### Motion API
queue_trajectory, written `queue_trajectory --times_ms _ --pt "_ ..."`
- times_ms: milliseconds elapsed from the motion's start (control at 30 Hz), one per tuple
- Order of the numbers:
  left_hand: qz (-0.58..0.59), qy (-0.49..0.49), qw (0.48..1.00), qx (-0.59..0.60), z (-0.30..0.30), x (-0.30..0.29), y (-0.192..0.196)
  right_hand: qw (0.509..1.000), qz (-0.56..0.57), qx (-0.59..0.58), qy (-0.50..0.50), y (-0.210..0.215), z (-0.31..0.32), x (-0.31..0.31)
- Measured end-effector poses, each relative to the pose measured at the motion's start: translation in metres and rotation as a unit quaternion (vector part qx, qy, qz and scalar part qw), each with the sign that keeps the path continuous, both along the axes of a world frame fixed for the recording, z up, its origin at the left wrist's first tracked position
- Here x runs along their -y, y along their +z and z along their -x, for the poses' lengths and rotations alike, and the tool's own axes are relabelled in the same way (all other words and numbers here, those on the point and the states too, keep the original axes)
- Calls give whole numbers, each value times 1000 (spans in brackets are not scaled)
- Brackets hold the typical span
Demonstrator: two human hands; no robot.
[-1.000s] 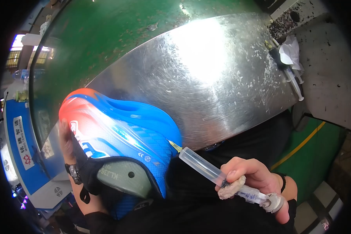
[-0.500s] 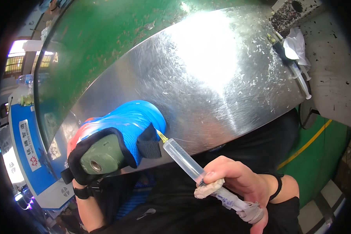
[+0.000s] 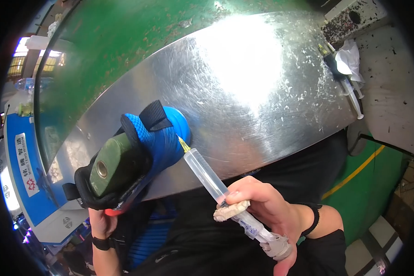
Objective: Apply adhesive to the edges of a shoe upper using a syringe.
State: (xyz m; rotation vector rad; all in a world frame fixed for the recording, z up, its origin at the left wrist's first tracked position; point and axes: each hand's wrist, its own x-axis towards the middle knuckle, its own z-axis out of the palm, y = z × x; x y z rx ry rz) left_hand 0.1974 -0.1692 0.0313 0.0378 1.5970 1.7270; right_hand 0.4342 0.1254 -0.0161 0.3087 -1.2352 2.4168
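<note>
The blue-and-red textured shoe (image 3: 161,149), a green rounded last (image 3: 109,168) inside it, has turned since half a second ago: its black ribbed webbing tab (image 3: 154,116), then beside the needle, now sits on the far side. It is above the scratched silver metal tabletop (image 3: 225,138), the left hand's (image 3: 103,223) grip holding it from below, fingers mostly hidden. The right hand's (image 3: 262,202) grip closes round a clear plastic syringe (image 3: 206,174), shifted leftward, its yellow-hubbed needle (image 3: 184,145) at the blue surface.
</note>
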Motion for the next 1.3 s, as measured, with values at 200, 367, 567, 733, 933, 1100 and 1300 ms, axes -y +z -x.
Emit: queue_trajectory --times_ms 200,367,567,733,933,1100,1300 --pt "-63 5 996 55 -25 -3 -1 989 -15 144 32 20 -8 -4" --pt "-52 2 994 93 -43 -15 3 999 20 23 -44 13 4 3" --pt "-71 -73 984 146 -50 -14 -8 998 -32 41 20 26 4 1" --pt "-99 -48 974 198 -61 -37 -1 994 20 99 -29 39 7 14" --pt "-160 -70 948 266 -70 -38 -8 989 -14 144 15 59 8 16" --pt "-188 -96 919 334 -72 -43 -11 981 -14 188 45 79 0 14" --pt "-222 -130 879 402 -76 -53 -19 965 -11 245 94 105 -14 11"
